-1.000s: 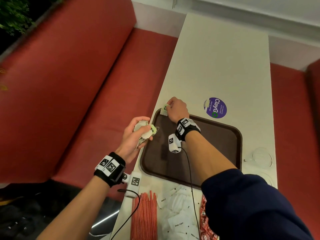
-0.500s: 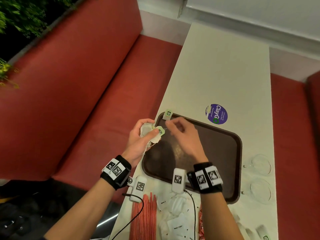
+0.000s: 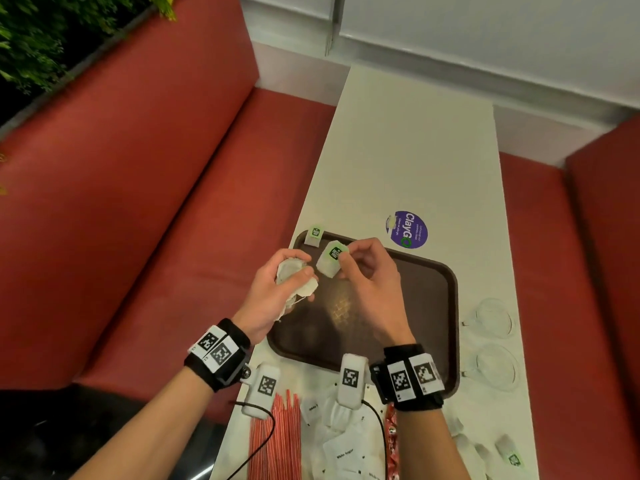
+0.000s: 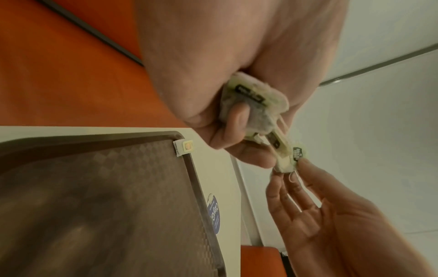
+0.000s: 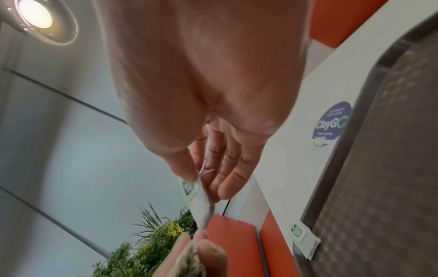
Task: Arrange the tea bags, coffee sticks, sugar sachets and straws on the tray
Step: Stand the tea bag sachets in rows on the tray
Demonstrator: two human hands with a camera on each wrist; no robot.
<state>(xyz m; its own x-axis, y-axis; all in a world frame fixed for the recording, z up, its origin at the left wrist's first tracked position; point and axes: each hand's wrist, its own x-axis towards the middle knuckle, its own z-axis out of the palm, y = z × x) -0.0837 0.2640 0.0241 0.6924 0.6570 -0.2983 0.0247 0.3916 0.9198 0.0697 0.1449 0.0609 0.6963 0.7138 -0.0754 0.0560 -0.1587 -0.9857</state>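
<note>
Left hand (image 3: 277, 289) grip: fingers curled round bunch of tea bags (image 3: 294, 277), above tray (image 3: 446, 306) near-left corner.
Right hand (image 3: 367, 271) grip: pinches single tea bag (image 3: 330, 261) at green tag, above tray.
Placed tea bag (image 3: 314, 235) leans on tray far-left rim.
Judged: bags featherlight, soft, crushable; strings snag. Hold by tag or top edge, light pinch.

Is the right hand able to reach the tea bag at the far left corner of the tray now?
Probably yes. The tea bag lies just beyond the right hand with nothing between them, but that hand already pinches another bag, which it must put down first.
</note>
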